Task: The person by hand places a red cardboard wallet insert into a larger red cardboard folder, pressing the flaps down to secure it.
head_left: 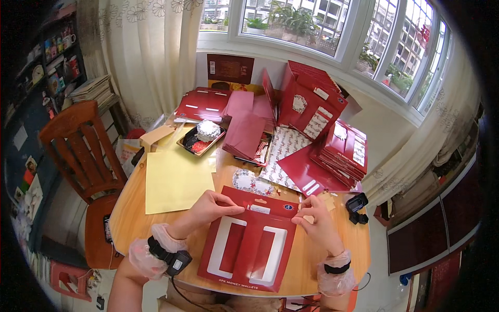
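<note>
A flat red cardboard packet [248, 242] with two white-edged windows and a hang hole at its top lies before me at the near edge of the table. My left hand [208, 209] pinches its upper left side between thumb and fingers. At the upper right corner, my right hand [318, 221] has thumb and fingers closed on the packet's edge. A small white label [257, 209] shows near the packet's top, between the two hands. Just beyond it lies a patterned round-edged sheet [252, 182].
Yellow sheets [176, 182] lie at the left, below a black tray [188, 140] holding a silvery roll. Dark red envelopes [243, 135] are piled mid-table. Stacked red packets [345, 148] and a tall row [312, 83] stand at right. A black device [356, 204] sits by the right edge.
</note>
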The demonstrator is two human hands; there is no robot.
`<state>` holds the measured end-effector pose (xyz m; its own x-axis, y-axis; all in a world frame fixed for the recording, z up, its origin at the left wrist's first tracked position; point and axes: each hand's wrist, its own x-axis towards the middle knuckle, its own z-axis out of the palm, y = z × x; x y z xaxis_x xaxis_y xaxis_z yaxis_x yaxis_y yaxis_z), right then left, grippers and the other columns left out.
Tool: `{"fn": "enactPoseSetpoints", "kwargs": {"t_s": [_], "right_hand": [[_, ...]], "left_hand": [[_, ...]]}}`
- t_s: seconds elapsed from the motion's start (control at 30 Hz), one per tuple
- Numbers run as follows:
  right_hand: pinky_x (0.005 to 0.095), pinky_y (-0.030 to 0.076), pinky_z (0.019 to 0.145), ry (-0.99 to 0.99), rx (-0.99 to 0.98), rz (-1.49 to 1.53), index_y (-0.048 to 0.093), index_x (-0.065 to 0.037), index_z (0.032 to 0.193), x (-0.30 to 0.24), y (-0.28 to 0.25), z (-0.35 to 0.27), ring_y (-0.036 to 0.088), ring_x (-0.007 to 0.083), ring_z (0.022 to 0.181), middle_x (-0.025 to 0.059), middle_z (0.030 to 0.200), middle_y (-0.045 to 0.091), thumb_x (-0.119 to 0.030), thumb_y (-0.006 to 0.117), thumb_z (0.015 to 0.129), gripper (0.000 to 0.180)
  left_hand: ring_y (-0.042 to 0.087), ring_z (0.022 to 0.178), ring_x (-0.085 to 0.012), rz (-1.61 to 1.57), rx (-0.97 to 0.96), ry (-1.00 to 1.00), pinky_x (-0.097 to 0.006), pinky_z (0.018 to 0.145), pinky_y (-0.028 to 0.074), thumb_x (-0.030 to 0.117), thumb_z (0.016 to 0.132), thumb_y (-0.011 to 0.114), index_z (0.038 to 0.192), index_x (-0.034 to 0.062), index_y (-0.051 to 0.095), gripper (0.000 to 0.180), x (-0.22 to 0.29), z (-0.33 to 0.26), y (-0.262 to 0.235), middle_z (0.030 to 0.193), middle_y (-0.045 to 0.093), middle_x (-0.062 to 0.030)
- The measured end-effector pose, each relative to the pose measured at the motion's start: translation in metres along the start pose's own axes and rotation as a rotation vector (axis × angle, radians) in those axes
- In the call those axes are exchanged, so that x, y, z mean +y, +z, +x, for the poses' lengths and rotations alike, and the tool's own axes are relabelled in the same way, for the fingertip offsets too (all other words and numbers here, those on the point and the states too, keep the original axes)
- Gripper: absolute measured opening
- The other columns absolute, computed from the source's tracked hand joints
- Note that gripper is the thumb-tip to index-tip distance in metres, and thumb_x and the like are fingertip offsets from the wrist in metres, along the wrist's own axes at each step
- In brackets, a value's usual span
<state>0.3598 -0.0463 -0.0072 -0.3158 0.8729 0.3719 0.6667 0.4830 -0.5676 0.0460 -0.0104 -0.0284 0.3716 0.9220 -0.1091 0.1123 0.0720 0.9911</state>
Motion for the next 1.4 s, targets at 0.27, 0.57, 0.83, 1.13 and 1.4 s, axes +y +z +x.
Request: {"fn": "enactPoseSetpoints", "kwargs": {"t_s": [0.27, 0.57, 0.83, 1.13, 1.4], "right_hand": [[0.0370, 0.041, 0.084, 0.125, 0.144, 0.051, 0.068, -0.002, 0.079, 0.019, -0.002, -0.003, 0.051, 0.0276, 0.093, 0.0092, 0.089, 0.053, -0.010, 0.076, 0.078, 0.012], [0.0398, 0.045, 0.087, -0.122, -0.006, -0.054, 0.064, -0.007, 0.116, -0.034, 0.003, 0.006, 0.054, 0.0313, 0.099, 0.0107, 0.104, 0.056, -0.007, 0.078, 0.074, 0.044], [0.0407, 0.048, 0.080, -0.156, 0.020, -0.309, 0.065, -0.006, 0.113, -0.028, 0.020, 0.004, 0.058, 0.0297, 0.092, 0.0096, 0.099, 0.060, -0.001, 0.066, 0.079, 0.034], [0.0417, 0.049, 0.077, -0.112, 0.100, -0.412, 0.065, -0.005, 0.109, -0.036, 0.019, 0.004, 0.059, 0.0302, 0.089, 0.0094, 0.096, 0.061, -0.003, 0.068, 0.076, 0.034], [0.0372, 0.049, 0.083, -0.118, 0.059, -0.050, 0.063, -0.006, 0.117, -0.048, 0.015, 0.005, 0.057, 0.0311, 0.105, 0.0134, 0.112, 0.059, -0.004, 0.072, 0.073, 0.045]], "left_hand": [[0.065, 0.078, -0.0058, -0.049, 0.068, -0.007, -0.021, 0.067, 0.053, 0.023, 0.092, 0.072, 0.099, 0.0052, 0.073, 0.019, 0.003, 0.000, -0.007, 0.086, 0.073, -0.0023], [0.069, 0.086, -0.0097, -0.217, 0.011, 0.030, -0.027, 0.076, 0.058, 0.023, 0.098, 0.064, 0.109, 0.0074, 0.066, 0.019, -0.018, 0.009, -0.010, 0.097, 0.072, -0.0041], [0.067, 0.100, -0.0166, -0.187, -0.071, 0.222, -0.028, 0.083, 0.057, 0.011, 0.087, 0.077, 0.130, 0.0078, 0.048, 0.051, -0.020, 0.007, 0.004, 0.112, 0.067, -0.0134], [0.070, 0.097, -0.0196, -0.202, 0.048, 0.216, -0.029, 0.085, 0.059, 0.006, 0.087, 0.075, 0.120, 0.0010, 0.057, 0.038, -0.016, 0.003, 0.013, 0.107, 0.071, -0.0180], [0.071, 0.095, -0.0186, -0.287, 0.056, 0.244, -0.029, 0.083, 0.059, 0.005, 0.088, 0.074, 0.120, 0.0013, 0.061, 0.035, -0.020, 0.003, 0.016, 0.106, 0.072, -0.0167]]}}
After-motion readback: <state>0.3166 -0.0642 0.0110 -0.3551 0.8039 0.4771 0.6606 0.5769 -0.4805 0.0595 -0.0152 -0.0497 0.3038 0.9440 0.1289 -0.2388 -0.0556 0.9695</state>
